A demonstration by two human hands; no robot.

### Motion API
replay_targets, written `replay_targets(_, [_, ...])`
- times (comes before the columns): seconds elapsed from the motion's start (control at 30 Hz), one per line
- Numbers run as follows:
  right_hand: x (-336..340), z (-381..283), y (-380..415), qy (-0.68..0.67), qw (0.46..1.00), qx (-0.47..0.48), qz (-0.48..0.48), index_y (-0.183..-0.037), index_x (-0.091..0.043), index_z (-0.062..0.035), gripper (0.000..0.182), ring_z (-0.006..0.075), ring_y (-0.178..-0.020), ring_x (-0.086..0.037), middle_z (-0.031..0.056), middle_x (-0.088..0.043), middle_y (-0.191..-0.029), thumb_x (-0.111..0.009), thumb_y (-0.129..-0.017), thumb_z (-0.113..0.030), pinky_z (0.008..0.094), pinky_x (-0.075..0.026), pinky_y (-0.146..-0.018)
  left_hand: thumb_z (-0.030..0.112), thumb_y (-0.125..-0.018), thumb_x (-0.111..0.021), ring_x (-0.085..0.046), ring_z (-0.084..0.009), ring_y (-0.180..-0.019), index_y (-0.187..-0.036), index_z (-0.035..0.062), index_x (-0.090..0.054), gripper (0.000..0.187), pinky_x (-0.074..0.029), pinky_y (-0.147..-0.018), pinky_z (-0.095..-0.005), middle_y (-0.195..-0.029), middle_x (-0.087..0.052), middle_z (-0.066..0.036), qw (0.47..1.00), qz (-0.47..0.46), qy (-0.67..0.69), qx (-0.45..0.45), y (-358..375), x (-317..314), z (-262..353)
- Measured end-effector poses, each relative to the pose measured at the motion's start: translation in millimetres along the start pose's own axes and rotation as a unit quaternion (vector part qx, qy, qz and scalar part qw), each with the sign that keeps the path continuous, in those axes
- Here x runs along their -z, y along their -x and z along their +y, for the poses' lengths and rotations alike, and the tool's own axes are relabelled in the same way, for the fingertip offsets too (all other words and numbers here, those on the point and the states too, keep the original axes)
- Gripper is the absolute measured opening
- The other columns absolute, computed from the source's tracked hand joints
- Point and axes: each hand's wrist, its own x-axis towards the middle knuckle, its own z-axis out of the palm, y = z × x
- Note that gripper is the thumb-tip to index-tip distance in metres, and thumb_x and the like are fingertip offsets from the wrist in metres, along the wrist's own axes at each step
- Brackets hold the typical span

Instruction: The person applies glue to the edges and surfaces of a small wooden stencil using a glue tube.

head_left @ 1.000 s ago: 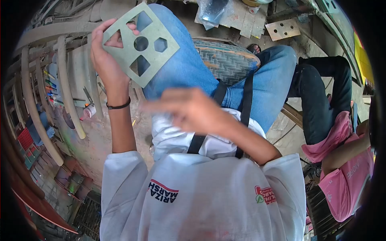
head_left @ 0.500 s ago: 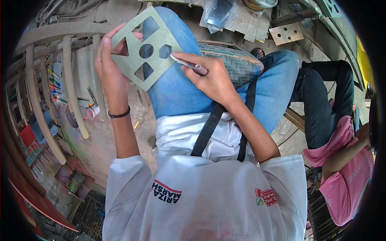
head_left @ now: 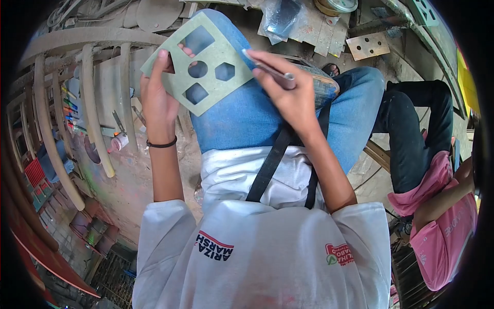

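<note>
A flat grey-green board (head_left: 211,77) with cut-out shapes, among them a circle and a hexagon, is tilted over the jeans-clad knee. My left hand (head_left: 163,95) grips its left corner, thumb on top and some fingertips showing through the openings. Beside the board's right edge, my right hand (head_left: 290,90) is closed round a brown-handled tool (head_left: 280,76). The tool's far end is partly hidden by the fingers, so I cannot tell whether it touches the board.
Curved wooden rails (head_left: 46,123) stand on the left. Another board with holes (head_left: 368,45) lies at the upper right, near a clear plastic bag (head_left: 281,18) and a round container (head_left: 339,4). A person in pink (head_left: 442,232) sits at the right.
The board and my left hand have shifted right, and the board has turned a little. My right hand has moved right with the tool, from beside the hexagonal hole to the board's right edge.
</note>
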Motion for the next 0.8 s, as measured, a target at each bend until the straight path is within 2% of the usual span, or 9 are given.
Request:
replay_targets(0.23, [18,10,0,-0.065,0.995,-0.023,0.065,-0.115,-0.067,-0.0061,0.029,0.0124,-0.102,-0.062,0.007,-0.068,-0.112,-0.063,-0.086,-0.004,0.0263,-0.047,-0.09,0.023,-0.093,-0.059,-0.062,-0.0212,-0.065,-0.098,-0.0046,-0.059,0.028,-0.053,-0.06,-0.0325,-0.083,-0.065,-0.017,1.0,-0.009,-0.012,0.015,2,-9,-3])
replay_targets(0.4, [13,-7,2,-0.077,0.997,-0.018,-0.027,-0.115,-0.067,-0.0074,0.029,0.0121,-0.103,-0.061,0.0056,-0.068,-0.112,-0.064,-0.086,-0.005,0.0259,-0.047,-0.091,0.028,-0.094,-0.058,-0.056,-0.0169,-0.05,-0.092,0.0013,-0.055,0.027,-0.048,-0.046,-0.0272,-0.066,-0.058,-0.009,0.994,-0.021,0.078,0.068,5,-16,-6])
replay_targets(0.47, [6,-12,2,-0.078,0.997,0.014,-0.018,-0.115,-0.068,-0.01,0.035,0.0116,-0.09,-0.064,0.0051,-0.07,-0.099,-0.063,-0.083,0.001,0.0243,-0.051,-0.077,0.037,-0.096,-0.053,-0.054,-0.0144,-0.046,-0.095,0.0016,-0.054,0.036,-0.042,-0.039,-0.0238,-0.061,-0.054,-0.005,0.965,-0.154,0.179,0.11,6,-16,-15])
replay_targets(0.53, [6,-20,1,0.067,0.987,0.119,-0.088,-0.114,-0.069,-0.0078,0.038,0.0152,-0.074,-0.06,0.0084,-0.07,-0.095,-0.067,-0.078,0.003,0.027,-0.048,-0.068,0.045,-0.097,-0.047,-0.047,-0.012,-0.043,-0.097,0.0013,-0.052,0.044,-0.038,-0.038,-0.0226,-0.059,-0.051,-0.004,0.978,-0.063,0.153,0.131,14,-32,-17])
replay_targets(0.6, [-4,-25,3,0.074,0.981,0.159,-0.082,-0.114,-0.07,-0.0118,0.046,0.0165,-0.064,-0.054,0.0067,-0.064,-0.079,-0.069,-0.072,0.007,0.0286,-0.044,-0.056,0.045,-0.098,-0.047,-0.04,-0.0113,-0.04,-0.098,0.0026,-0.05,0.042,-0.037,-0.04,-0.0212,-0.055,-0.048,-0.003,0.909,-0.205,0.297,0.208,15,-32,-24])
replay_targets(0.67, [-11,-26,5,0.092,0.967,0.226,-0.069,-0.113,-0.07,-0.0145,0.05,0.0164,-0.061,-0.052,0.0047,-0.057,-0.071,-0.069,-0.068,0.009,0.0288,-0.042,-0.053,0.041,-0.097,-0.049,-0.041,-0.0095,-0.047,-0.116,0.001,-0.049,0.044,-0.037,-0.044,-0.0182,-0.07,-0.052,-0.003,0.873,-0.262,0.357,0.202,24,-41,-36])
replay_targets(0.73, [-13,-22,6,0.084,0.964,0.241,-0.067,-0.114,-0.07,-0.0157,0.054,0.017,-0.059,-0.051,0.0043,-0.058,-0.073,-0.072,-0.065,0.007,0.0309,-0.042,-0.051,0.04,-0.097,-0.047,-0.045,-0.0123,-0.063,-0.111,-0.0009,-0.047,0.043,-0.041,-0.059,-0.0224,-0.08,-0.043,-0.003,0.966,-0.171,0.192,-0.01,42,-55,-42])
replay_targets(0.77, [-12,-23,7,0.117,0.96,0.244,-0.076,-0.115,-0.07,-0.0158,0.055,0.0172,-0.059,-0.05,0.0045,-0.057,-0.072,-0.073,-0.064,0.006,0.0314,-0.042,-0.052,0.036,-0.095,-0.051,-0.044,-0.0048,-0.062,-0.147,0.0064,-0.026,0.066,-0.038,-0.049,-0.0157,-0.108,-0.045,-0.004,0.981,-0.171,0.083,0.039,15,-11,-95])
replay_targets(0.8, [-12,-24,8,0.149,0.954,0.247,-0.084,-0.116,-0.069,-0.0159,0.057,0.0174,-0.058,-0.05,0.0047,-0.056,-0.072,-0.074,-0.063,0.005,0.032,-0.043,-0.052,0.036,-0.095,-0.051,-0.044,-0.0048,-0.062,-0.147,0.0064,-0.026,0.066,-0.038,-0.049,-0.0157,-0.108,-0.045,-0.004,0.981,-0.171,0.084,0.039,21,-15,-89])
